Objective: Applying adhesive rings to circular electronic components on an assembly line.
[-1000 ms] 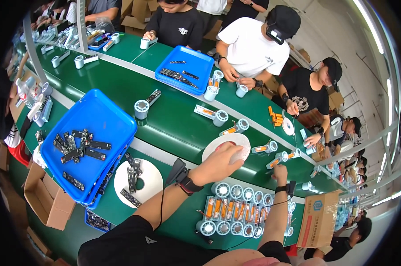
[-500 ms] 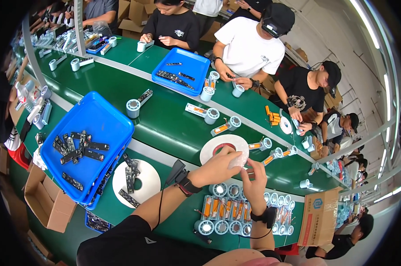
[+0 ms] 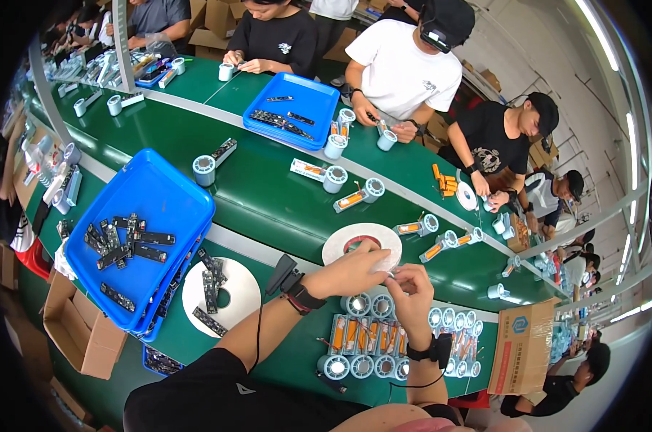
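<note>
My left hand (image 3: 351,272) grips a flat white tape roll (image 3: 333,243) with a red core, thumb and fingers closed at its near edge. Close by on the right, my right hand (image 3: 411,291) pinches its fingertips together at the roll's rim; whatever sits between them is too small to make out. Below my hands stand rows of light-blue round-headed housings (image 3: 361,366) with orange cells (image 3: 365,336) in their bodies. A white disc (image 3: 241,294) lies left of my left forearm, with several dark circuit boards (image 3: 209,288) on it.
Stacked blue trays (image 3: 189,209) with circuit boards stand on the left, above an open cardboard box (image 3: 81,324). Across the green conveyor (image 3: 268,209), with scattered housings, several co-workers sit; another blue tray (image 3: 326,108) is there. A carton (image 3: 520,345) stands at right.
My right fingers have curled in tighter at the roll's edge. The housings on the conveyor have shifted left. Across the table, the white-shirted co-worker's hands have moved apart.
</note>
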`<state>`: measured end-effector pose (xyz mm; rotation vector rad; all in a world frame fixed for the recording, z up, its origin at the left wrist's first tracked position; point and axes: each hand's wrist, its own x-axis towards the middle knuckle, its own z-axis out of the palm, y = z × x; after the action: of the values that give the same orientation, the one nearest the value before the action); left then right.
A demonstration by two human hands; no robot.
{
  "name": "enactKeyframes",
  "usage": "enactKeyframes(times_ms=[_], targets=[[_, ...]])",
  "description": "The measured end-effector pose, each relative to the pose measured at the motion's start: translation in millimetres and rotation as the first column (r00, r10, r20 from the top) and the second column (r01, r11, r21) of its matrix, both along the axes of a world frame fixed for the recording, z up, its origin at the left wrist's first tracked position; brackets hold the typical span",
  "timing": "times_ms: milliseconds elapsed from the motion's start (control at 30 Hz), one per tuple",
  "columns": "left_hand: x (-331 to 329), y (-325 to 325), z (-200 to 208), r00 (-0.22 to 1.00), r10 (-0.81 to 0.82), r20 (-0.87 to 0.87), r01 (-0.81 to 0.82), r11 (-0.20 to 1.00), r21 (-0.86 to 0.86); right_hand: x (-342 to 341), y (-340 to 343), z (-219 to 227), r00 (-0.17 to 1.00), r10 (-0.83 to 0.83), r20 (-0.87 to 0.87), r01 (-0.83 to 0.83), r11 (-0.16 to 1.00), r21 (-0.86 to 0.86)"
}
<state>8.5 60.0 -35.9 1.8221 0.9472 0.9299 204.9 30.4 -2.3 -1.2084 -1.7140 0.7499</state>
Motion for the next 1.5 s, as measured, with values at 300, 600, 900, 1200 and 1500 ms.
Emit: enactKeyframes(times_ms=[300, 600, 900, 1200, 1500], targets=[[2, 14, -13, 0.976, -0.055, 0.211, 0.044, 0.997, 0.057, -3, 7, 6, 0.960, 0.043, -0.277, -0.067, 0.995, -0.078], [-2, 11, 12, 0.921, 0.120, 0.371, -0.023, 0.967, -0.255, 110, 119, -21, 0.933, -0.291, -0.213, 0.243, 0.943, -0.226], [-11, 9, 12, 0.964, 0.097, 0.248, -0.048, 0.980, -0.195, 135, 158, -80, 0.956, -0.101, 0.274, 0.191, 0.927, -0.323], [-8, 11, 7, 0.958, 0.082, 0.275, -0.023, 0.977, -0.210, 98, 157, -62, 0.718, -0.118, 0.686, 0.277, 0.952, -0.126], [-12, 11, 9, 0.950, 0.099, 0.297, -0.049, 0.984, -0.174, 119, 182, -82, 0.551, -0.358, 0.754, 0.371, 0.914, 0.163]])
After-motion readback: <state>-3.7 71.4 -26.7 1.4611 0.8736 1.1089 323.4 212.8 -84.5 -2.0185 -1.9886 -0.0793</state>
